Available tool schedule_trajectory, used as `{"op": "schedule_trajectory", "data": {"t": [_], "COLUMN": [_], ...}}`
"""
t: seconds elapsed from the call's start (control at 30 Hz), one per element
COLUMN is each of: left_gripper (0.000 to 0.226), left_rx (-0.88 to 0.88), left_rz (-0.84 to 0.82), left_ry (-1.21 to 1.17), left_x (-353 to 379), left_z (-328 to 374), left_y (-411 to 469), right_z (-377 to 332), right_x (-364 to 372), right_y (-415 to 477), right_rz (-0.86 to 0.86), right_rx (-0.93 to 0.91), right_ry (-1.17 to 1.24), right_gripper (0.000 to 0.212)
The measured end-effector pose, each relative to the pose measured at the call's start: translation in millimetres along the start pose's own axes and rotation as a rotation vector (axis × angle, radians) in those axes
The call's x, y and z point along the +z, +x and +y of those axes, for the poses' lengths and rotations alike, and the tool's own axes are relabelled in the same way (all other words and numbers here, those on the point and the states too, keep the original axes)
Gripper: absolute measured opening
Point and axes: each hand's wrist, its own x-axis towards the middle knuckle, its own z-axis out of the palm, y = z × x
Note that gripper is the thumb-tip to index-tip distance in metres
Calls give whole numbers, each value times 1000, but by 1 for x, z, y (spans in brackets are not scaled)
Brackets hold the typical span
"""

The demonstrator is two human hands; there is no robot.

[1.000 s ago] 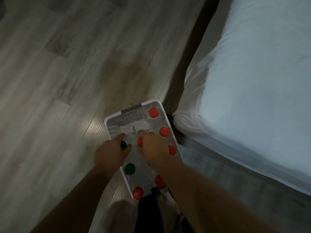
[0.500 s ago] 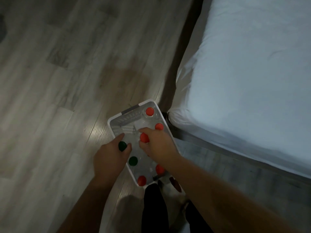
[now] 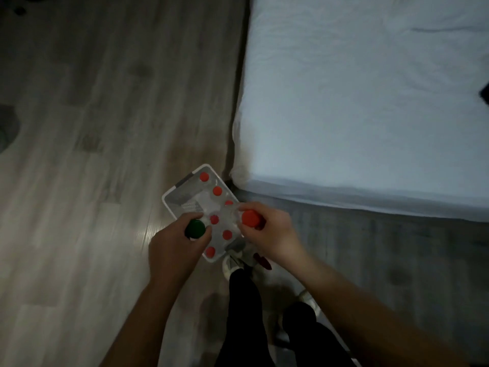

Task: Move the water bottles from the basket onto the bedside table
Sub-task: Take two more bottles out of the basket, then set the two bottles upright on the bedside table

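Lifting the first two bottles out of the basket (image 3: 169, 205) beside the bed (image 3: 370, 102), with the bedside table not showing anywhere.
Left hand (image 3: 174, 247) is curling round a green-capped bottle (image 3: 195, 229) and right hand (image 3: 272, 234) is gripping a red-capped bottle (image 3: 250, 218). Roughly six other red-capped bottles (image 3: 217, 191) are sitting in the basket, and no readable label is showing.

The left hand (image 3: 174, 250) and right hand (image 3: 272, 234) hide the bodies of a green-capped bottle (image 3: 195, 228) and a red-capped bottle (image 3: 250, 218). The right edge cuts off a dark object (image 3: 484, 93).
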Motion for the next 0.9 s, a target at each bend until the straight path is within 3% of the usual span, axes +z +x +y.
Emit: {"op": "schedule_trajectory", "data": {"t": [0.17, 0.43, 0.67, 0.9], "left_gripper": [29, 22, 21, 15], "left_rx": [173, 436, 462, 612], "left_rz": [-124, -310, -358, -487], "left_ry": [-5, -71, -203, -210], "left_x": [7, 81, 162, 226], "left_z": [62, 175, 250, 302], "left_y": [-51, -150, -245, -296], "right_z": [35, 148, 254, 323], "right_x": [-63, -138, -186, -213], "right_y": [-90, -245, -371, -460], "right_rz": [248, 543, 763, 987], "right_rx": [19, 220, 341, 426], "right_ry": [85, 131, 249, 372], "right_gripper": [29, 19, 16, 22]}}
